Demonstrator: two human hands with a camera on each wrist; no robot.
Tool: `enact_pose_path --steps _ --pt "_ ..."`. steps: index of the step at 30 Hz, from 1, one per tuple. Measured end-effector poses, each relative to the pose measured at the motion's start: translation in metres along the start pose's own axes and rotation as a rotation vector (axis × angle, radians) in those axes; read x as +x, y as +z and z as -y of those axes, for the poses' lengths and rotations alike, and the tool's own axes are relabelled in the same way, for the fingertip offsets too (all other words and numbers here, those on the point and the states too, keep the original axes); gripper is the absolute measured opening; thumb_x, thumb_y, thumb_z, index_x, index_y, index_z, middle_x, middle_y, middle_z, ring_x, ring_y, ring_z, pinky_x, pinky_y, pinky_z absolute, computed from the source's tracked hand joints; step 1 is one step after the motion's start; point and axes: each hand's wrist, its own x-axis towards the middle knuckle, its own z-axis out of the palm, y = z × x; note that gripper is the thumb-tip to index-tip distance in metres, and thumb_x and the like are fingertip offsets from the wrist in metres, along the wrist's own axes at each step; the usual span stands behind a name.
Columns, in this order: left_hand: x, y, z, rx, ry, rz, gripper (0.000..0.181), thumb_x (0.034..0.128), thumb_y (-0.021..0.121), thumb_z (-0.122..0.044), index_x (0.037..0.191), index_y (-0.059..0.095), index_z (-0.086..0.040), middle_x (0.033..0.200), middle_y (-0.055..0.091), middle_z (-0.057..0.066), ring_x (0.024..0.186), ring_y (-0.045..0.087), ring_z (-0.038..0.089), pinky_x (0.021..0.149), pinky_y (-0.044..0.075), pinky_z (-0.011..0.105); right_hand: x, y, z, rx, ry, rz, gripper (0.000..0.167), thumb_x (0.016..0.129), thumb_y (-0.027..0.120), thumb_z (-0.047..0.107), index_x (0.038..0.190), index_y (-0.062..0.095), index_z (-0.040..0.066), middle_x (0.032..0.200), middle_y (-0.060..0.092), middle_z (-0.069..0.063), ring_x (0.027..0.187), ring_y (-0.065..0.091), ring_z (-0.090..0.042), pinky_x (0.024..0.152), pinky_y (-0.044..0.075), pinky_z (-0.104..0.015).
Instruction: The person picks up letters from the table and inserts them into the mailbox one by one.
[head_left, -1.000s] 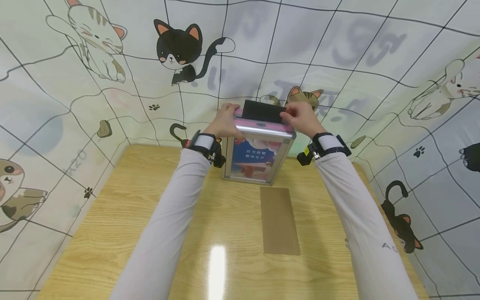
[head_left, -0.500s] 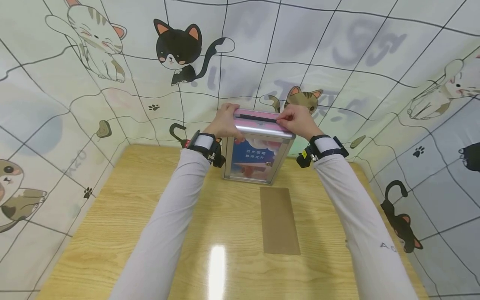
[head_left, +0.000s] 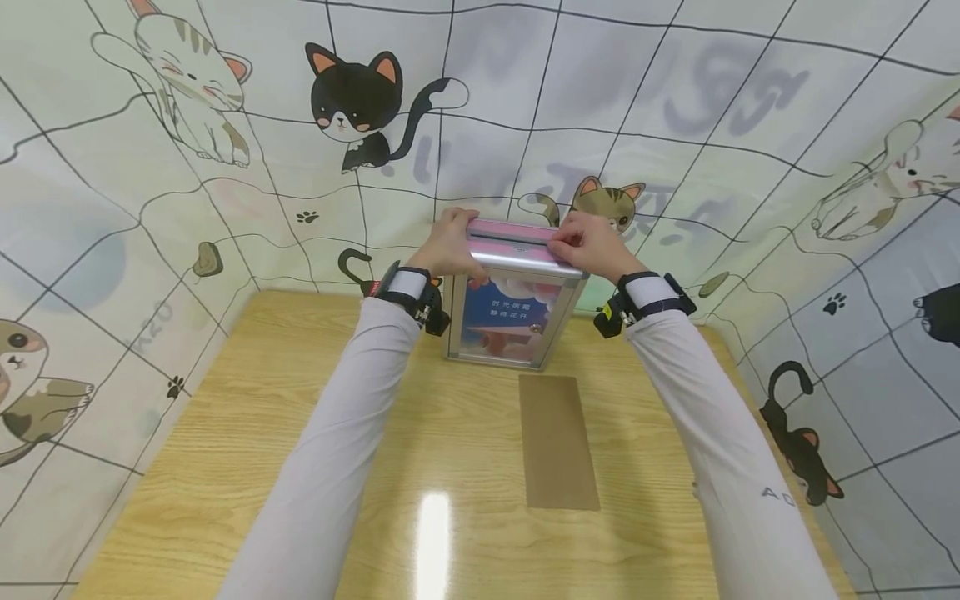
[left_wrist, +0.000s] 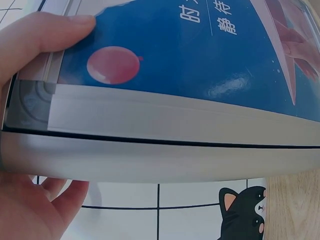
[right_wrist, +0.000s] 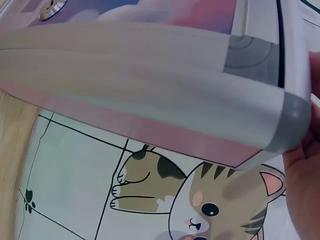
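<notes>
A silver-framed letter box (head_left: 512, 312) with a pink top, a slot and a blue picture front stands against the back wall. My left hand (head_left: 452, 243) grips its top left corner. In the left wrist view the thumb (left_wrist: 55, 32) lies on the front and the other fingers reach behind. At the slot's right end, my right hand (head_left: 592, 244) rests on the top with its fingers bent and thumb and forefinger close together. Whether they pinch anything is hidden. No black card shows above the slot (head_left: 506, 238).
A flat brown paper piece (head_left: 559, 442) lies on the wooden table (head_left: 360, 467) in front of the box. Cat-patterned cloth (head_left: 247, 192) hangs close behind and along both sides. A small round lock (right_wrist: 51, 9) sits on the box's front.
The black card has gone down through the slot and out of sight. My right hand has shifted slightly left and down with it. The left hand has stayed on the corner.
</notes>
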Motion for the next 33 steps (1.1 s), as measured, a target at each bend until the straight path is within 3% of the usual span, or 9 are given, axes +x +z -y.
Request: enact_pose_path --steps 3,6,10,13,15,18,24,29,33 --pt "0.000 0.000 0.000 0.003 -0.002 0.000 0.111 0.0486 0.084 -0.026 0.142 0.026 -0.013 0.143 0.021 0.011 0.124 0.030 0.026 0.098 0.037 0.038 -0.003 0.000 0.000 0.023 0.024 -0.018 0.018 0.084 0.060 0.013 0.090 0.069 -0.001 0.088 0.058 -0.012 0.080 0.051 -0.021 0.068 0.041 -0.028" --pt "-0.001 0.000 -0.001 -0.005 -0.003 0.002 0.111 0.0486 0.084 -0.026 0.142 0.026 -0.013 0.143 0.021 0.010 0.124 0.029 0.026 0.098 0.037 0.038 -0.013 0.000 -0.008 0.111 0.102 -0.102 0.025 0.086 0.059 0.016 0.102 0.065 -0.002 0.100 0.059 -0.015 0.091 0.053 -0.025 0.080 0.045 -0.033" --pt "-0.001 -0.001 -0.002 -0.015 -0.003 0.001 0.111 0.0482 0.084 -0.026 0.142 0.025 -0.013 0.143 0.021 0.010 0.123 0.030 0.026 0.097 0.038 0.038 -0.038 0.003 -0.034 0.192 0.220 -0.203 0.045 0.091 0.053 0.026 0.127 0.049 0.000 0.129 0.046 -0.019 0.119 0.042 -0.032 0.101 0.033 -0.045" --pt "-0.001 -0.001 -0.001 -0.010 0.001 -0.001 0.111 0.0487 0.084 -0.026 0.142 0.025 -0.012 0.143 0.021 0.011 0.124 0.030 0.026 0.098 0.037 0.039 -0.059 0.005 -0.055 0.175 0.319 -0.149 0.063 0.093 0.044 0.038 0.143 0.023 0.006 0.148 0.018 -0.019 0.136 0.015 -0.033 0.108 0.015 -0.053" --pt "-0.001 0.000 0.001 -0.001 0.001 0.002 0.111 0.0491 0.084 -0.027 0.142 0.025 -0.012 0.143 0.020 0.011 0.126 0.028 0.027 0.099 0.036 0.039 -0.072 0.006 -0.066 0.132 0.388 -0.079 0.073 0.092 0.040 0.047 0.147 0.007 0.011 0.151 -0.001 -0.016 0.138 -0.002 -0.033 0.106 0.004 -0.059" --pt "0.000 0.000 0.002 0.005 0.004 0.001 0.111 0.0493 0.084 -0.027 0.142 0.025 -0.012 0.143 0.020 0.012 0.126 0.028 0.027 0.100 0.035 0.039 -0.091 0.012 -0.077 0.050 0.470 0.012 0.082 0.089 0.037 0.056 0.146 -0.007 0.015 0.150 -0.015 -0.015 0.135 -0.014 -0.037 0.099 -0.004 -0.068" --pt "0.000 0.000 0.004 0.006 0.012 -0.013 0.110 0.0489 0.083 -0.026 0.142 0.026 -0.012 0.142 0.022 0.011 0.123 0.030 0.026 0.098 0.037 0.038 -0.124 0.047 -0.095 -0.100 0.534 0.136 0.090 0.085 0.040 0.060 0.145 -0.008 0.014 0.148 -0.014 -0.020 0.132 -0.011 -0.046 0.093 -0.003 -0.074" --pt "0.000 0.000 0.004 0.004 0.011 -0.012 0.110 0.0487 0.083 -0.026 0.141 0.026 -0.012 0.142 0.022 0.011 0.122 0.031 0.026 0.097 0.038 0.038 -0.146 0.082 -0.101 -0.111 0.557 0.175 0.095 0.081 0.047 0.063 0.146 -0.002 0.013 0.149 -0.005 -0.023 0.132 -0.006 -0.047 0.092 -0.005 -0.074" --pt "-0.001 0.001 0.002 0.000 0.009 -0.006 0.110 0.0487 0.083 -0.026 0.142 0.025 -0.012 0.142 0.022 0.011 0.123 0.030 0.025 0.098 0.037 0.037 -0.160 0.106 -0.103 -0.130 0.564 0.197 0.099 0.077 0.049 0.065 0.147 0.004 0.011 0.148 0.003 -0.025 0.132 -0.001 -0.049 0.093 0.001 -0.074"
